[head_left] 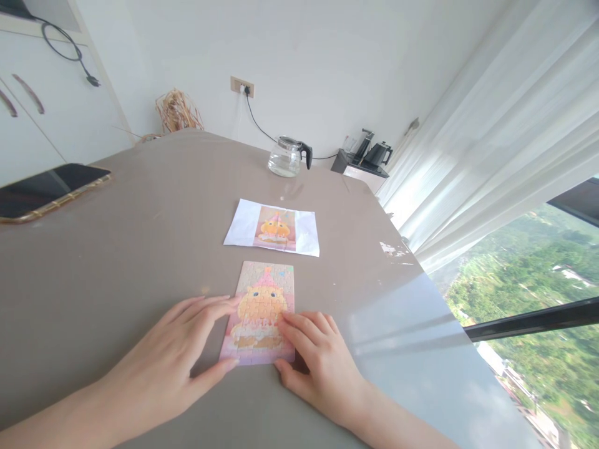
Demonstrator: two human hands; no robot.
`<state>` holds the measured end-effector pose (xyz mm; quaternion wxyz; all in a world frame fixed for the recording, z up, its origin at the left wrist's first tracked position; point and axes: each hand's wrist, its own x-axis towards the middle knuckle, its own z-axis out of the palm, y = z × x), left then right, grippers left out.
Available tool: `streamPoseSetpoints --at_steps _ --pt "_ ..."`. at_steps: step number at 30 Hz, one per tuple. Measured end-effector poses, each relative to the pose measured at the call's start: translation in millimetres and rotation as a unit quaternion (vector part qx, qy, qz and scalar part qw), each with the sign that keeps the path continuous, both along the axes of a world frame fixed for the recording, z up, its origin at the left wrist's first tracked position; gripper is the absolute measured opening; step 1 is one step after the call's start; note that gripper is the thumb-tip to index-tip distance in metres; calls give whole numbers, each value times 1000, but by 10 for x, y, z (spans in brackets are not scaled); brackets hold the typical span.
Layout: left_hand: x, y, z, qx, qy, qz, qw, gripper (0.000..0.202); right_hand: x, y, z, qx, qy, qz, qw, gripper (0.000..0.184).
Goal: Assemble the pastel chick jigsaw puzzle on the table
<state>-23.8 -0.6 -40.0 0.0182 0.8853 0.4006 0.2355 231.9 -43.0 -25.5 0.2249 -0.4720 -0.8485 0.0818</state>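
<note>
head view:
puzzle: (262, 315) finished, flat on the table (140, 249), near your edge.
left hand: (180, 352) your fingers spread flat, tips on the puzzle's left edge, thumb at its bottom left corner; gripping nothing.
right hand: (318, 358) flat, fingers over the lower right corner; gripping nothing.
paper: (274, 227) picture sheet just beyond the puzzle, apart from it.
open room: bare tabletop left and right of your hands.
far edge: glass jug (286, 156); phone (47, 187) at left edge.

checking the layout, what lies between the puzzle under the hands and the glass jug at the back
In the head view, a printed sheet showing the same picture lies flat between the puzzle and the glass jug; otherwise bare table.
</note>
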Motion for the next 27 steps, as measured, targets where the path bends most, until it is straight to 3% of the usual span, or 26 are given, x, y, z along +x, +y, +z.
streamPoseSetpoints --at_steps 19,23,27 --pt "-22 25 -81 34 16 -39 999 51 -12 8 56 49 -25 17 998 36" --pt "1 -71 -60 41 -10 -42 998 37 0 -22 86 79 -18 15 997 32" --pt "-50 -174 -47 52 12 -97 994 34 29 -76 66 157 -10 59 986 24"
